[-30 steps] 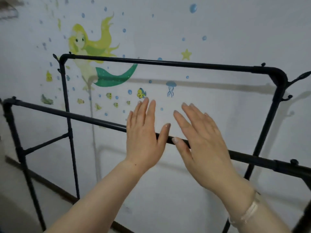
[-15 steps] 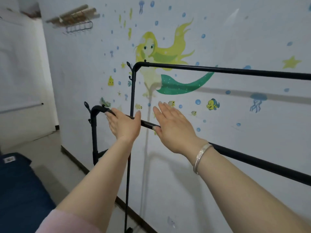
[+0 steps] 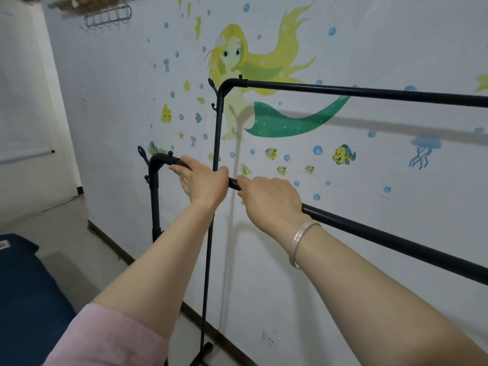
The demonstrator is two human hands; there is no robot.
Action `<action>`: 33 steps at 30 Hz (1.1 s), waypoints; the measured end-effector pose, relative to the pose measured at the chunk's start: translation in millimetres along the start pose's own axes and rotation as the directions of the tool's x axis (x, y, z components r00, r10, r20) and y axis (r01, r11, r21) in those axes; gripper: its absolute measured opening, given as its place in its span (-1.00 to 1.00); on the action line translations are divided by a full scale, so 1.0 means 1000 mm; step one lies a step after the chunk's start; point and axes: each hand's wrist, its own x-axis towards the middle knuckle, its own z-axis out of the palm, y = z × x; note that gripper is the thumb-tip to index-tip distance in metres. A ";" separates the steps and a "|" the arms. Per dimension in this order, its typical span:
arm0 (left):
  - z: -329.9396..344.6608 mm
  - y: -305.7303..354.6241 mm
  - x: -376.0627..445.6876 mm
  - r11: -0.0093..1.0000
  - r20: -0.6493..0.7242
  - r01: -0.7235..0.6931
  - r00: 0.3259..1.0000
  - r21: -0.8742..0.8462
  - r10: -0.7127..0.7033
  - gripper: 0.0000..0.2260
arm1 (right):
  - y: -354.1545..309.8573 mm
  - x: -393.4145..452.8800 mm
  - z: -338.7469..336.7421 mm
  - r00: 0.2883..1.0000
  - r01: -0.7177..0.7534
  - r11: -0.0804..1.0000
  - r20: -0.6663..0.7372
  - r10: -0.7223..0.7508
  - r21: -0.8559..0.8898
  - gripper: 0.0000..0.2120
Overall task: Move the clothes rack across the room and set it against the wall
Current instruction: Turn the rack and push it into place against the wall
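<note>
The black metal clothes rack [image 3: 369, 92] has two rails and stands close along the white wall [image 3: 111, 107] with the mermaid stickers. Its higher far rail runs to the right edge of the view; the lower near rail slopes down to the right. My left hand [image 3: 202, 180] is closed over the near rail beside its left corner bend. My right hand [image 3: 269, 200] grips the same rail just to the right of the left one, with a silver bracelet on the wrist. The rack's foot [image 3: 204, 352] shows at the bottom by the skirting.
A dark blue mattress or cushion [image 3: 23, 299] lies on the floor at the lower left. A wire hook shelf [image 3: 108, 15] hangs high on the wall. A wall socket [image 3: 270, 339] sits low near the skirting. Bare floor [image 3: 66, 228] runs back to the left.
Both hands went from flat and open in front of the near rail to closed on it near its left end. The view has swung left along the rack.
</note>
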 end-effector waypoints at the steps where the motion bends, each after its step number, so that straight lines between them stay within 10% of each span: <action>1: 0.004 0.001 0.000 1.000 0.013 -0.001 1.000 0.007 0.001 -0.18 | 0.002 0.000 0.002 1.000 -0.016 1.000 0.004 0.016 0.002 -0.83; 11: 0.019 -0.002 0.005 0.983 0.038 -0.039 0.999 0.180 0.033 -0.24 | 0.014 0.001 0.009 0.997 -0.054 0.995 0.042 0.057 -0.079 -0.83; 16: 0.033 0.012 -0.026 0.860 0.114 -0.376 0.926 0.343 0.360 -0.39 | 0.035 -0.028 -0.002 0.993 -0.114 0.985 0.017 0.117 -0.131 -0.67; 22: 0.063 0.054 -0.124 0.538 0.437 -0.822 0.560 0.187 0.704 -0.51 | 0.103 -0.115 -0.039 0.961 -0.271 0.937 -0.006 0.277 -0.220 -0.17; 29: 0.099 0.106 -0.244 0.196 0.625 -0.973 0.078 -0.122 0.777 -0.51 | 0.175 -0.252 -0.095 0.827 -0.519 0.766 0.003 0.562 -0.380 -0.19; 33: 0.122 0.131 -0.298 0.093 0.690 -0.985 -0.032 -0.143 0.723 -0.60 | 0.214 -0.326 -0.127 0.738 -0.578 0.656 0.032 0.674 -0.486 -0.34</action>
